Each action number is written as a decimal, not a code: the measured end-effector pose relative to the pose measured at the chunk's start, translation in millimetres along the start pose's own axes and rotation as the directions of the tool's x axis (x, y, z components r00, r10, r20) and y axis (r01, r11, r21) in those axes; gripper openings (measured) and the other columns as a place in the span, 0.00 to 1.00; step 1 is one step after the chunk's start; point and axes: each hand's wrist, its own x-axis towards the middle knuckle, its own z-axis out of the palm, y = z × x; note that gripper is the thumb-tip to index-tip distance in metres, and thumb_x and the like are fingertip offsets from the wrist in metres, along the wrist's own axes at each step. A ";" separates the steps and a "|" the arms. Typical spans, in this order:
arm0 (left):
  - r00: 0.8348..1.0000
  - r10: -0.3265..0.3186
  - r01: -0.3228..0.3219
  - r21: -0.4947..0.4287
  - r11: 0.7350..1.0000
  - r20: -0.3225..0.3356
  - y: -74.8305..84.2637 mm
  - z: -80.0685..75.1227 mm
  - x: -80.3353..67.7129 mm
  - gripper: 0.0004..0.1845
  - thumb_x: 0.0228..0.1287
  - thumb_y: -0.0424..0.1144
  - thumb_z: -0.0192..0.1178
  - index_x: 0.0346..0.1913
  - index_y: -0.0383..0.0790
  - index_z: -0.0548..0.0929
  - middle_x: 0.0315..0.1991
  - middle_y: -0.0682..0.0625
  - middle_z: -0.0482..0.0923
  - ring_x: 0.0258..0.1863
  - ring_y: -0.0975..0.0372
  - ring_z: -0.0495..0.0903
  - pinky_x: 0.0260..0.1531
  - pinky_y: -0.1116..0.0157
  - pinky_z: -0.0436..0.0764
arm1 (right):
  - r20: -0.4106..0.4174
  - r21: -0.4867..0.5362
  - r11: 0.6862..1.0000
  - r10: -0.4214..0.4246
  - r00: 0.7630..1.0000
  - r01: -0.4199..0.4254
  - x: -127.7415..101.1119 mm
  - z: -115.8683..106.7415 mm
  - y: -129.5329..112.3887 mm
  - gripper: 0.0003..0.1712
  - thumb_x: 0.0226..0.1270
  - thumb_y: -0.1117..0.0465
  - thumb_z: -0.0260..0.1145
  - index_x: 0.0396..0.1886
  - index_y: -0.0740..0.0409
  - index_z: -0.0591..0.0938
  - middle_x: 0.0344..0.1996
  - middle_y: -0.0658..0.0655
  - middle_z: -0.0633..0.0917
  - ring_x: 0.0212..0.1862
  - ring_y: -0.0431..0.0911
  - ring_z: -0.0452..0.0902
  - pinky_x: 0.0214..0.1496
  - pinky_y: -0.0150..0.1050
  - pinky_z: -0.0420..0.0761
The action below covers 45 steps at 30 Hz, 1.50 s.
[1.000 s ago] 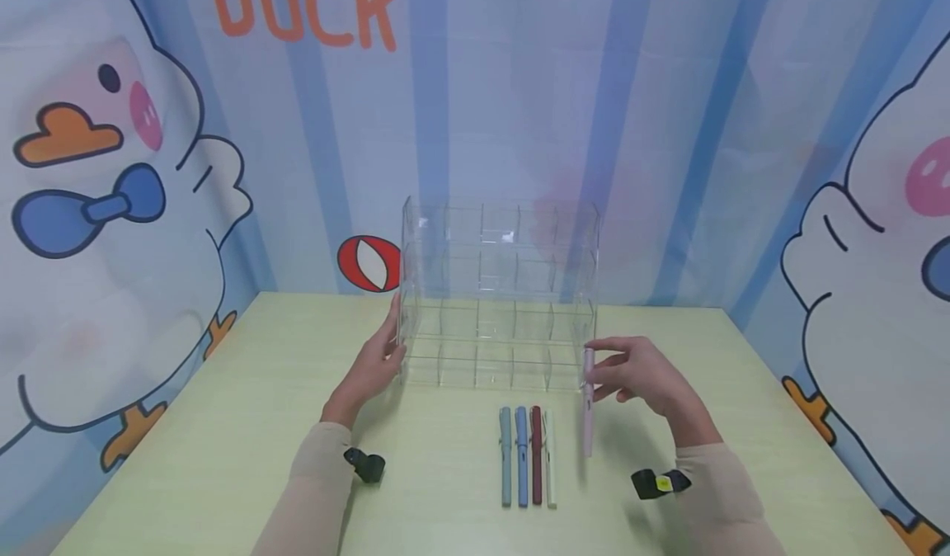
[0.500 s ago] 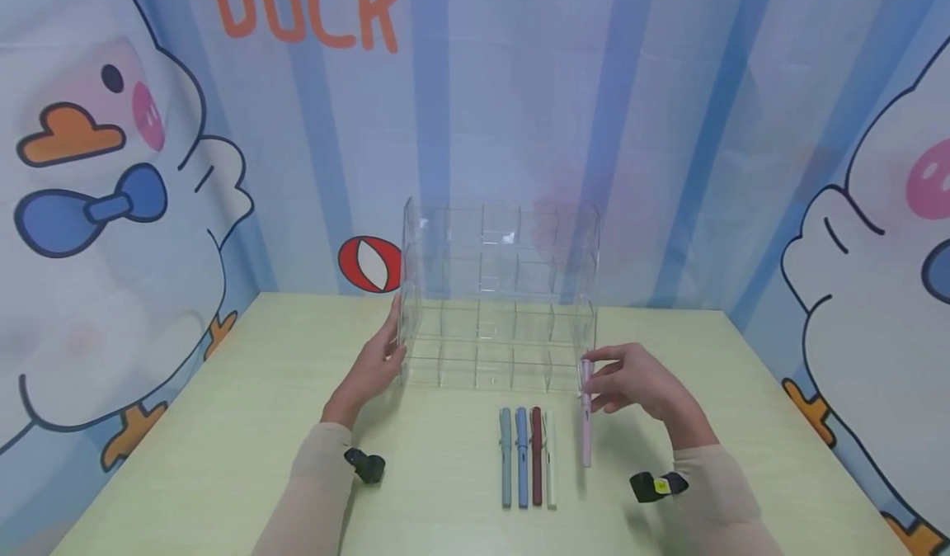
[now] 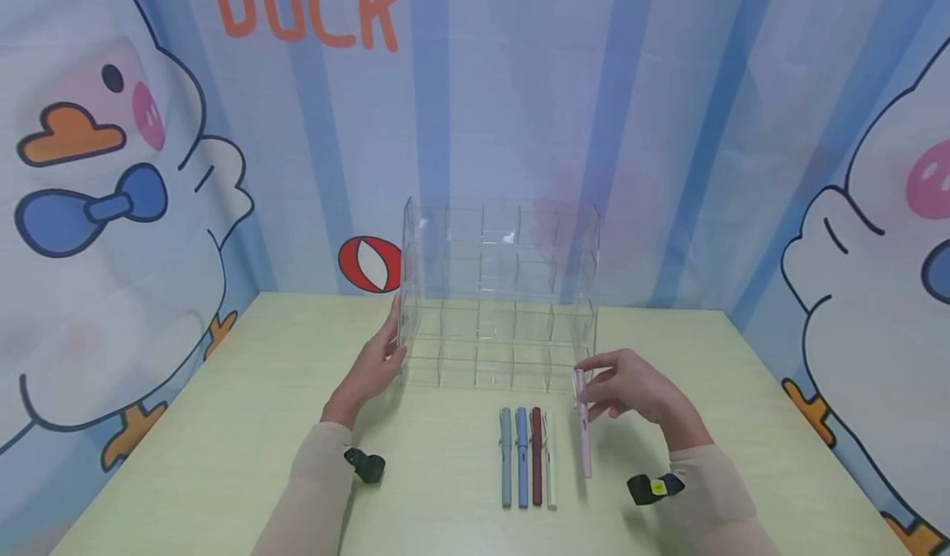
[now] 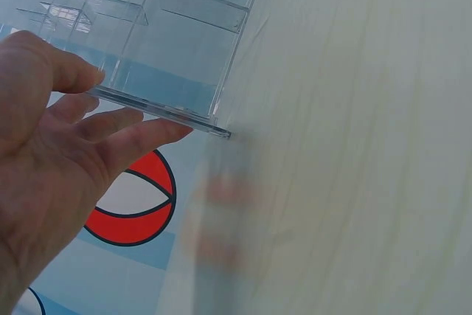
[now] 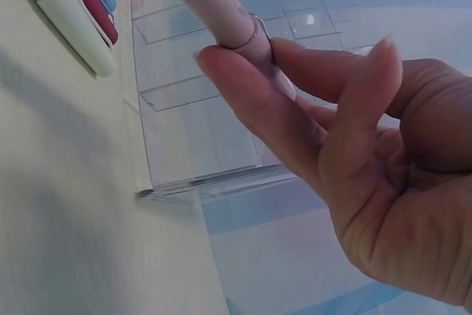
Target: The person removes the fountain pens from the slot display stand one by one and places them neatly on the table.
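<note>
A clear acrylic rack [image 3: 496,325] with rows of compartments stands at the back of the table. My left hand [image 3: 374,364] holds its left side panel; in the left wrist view the thumb and fingers [image 4: 144,142] pinch the panel's edge. My right hand [image 3: 631,387] pinches a pale pink pen [image 3: 583,432] near its capped upper end, in front of the rack's right corner. Left of that pen, four pens lie side by side: a grey-green pen [image 3: 506,457], a blue pen [image 3: 523,457], a dark red pen [image 3: 537,457] and a white pen [image 3: 551,461].
The pale wooden table [image 3: 430,490] runs back to a striped curtain [image 3: 505,86] with cartoon ducks printed on it. Each wrist carries a small black camera, the left camera [image 3: 365,464] and the right camera [image 3: 655,487].
My right hand has moved slightly toward me and to the left with the pale pink pen, whose lower end now sits lower in view. The left hand, rack and lying pens have stayed put.
</note>
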 end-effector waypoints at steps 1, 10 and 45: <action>1.000 -0.004 0.004 0.001 1.000 0.000 0.5 0.1 -0.1 0.46 0.74 0.24 0.45 0.81 0.63 0.36 0.81 0.49 0.40 0.74 0.44 0.57 0.67 0.47 0.66 | 0.004 -0.002 1.000 -0.003 1.000 0.003 -0.1 0.5 0.2 0.34 0.66 0.68 0.67 0.69 0.75 0.68 0.37 0.62 0.88 0.34 0.55 0.88 0.22 0.35 0.80; 1.000 -0.003 0.003 0.023 1.000 -0.011 -2.1 2.2 3.8 0.45 0.73 0.22 0.45 0.81 0.52 0.35 0.81 0.44 0.38 0.76 0.42 0.51 0.68 0.45 0.64 | -0.003 -0.009 1.000 0.010 1.000 -0.010 0.4 3.7 0.8 0.34 0.65 0.68 0.68 0.68 0.75 0.69 0.35 0.62 0.87 0.32 0.55 0.88 0.24 0.38 0.83; 1.000 -0.006 0.006 0.000 1.000 -0.002 1.9 -0.1 -0.5 0.46 0.74 0.24 0.46 0.81 0.60 0.36 0.81 0.51 0.40 0.76 0.48 0.51 0.69 0.47 0.64 | -0.018 -0.009 0.999 0.038 0.999 -0.038 15.0 20.3 20.5 0.32 0.59 0.72 0.69 0.63 0.78 0.72 0.28 0.62 0.87 0.27 0.53 0.86 0.28 0.42 0.87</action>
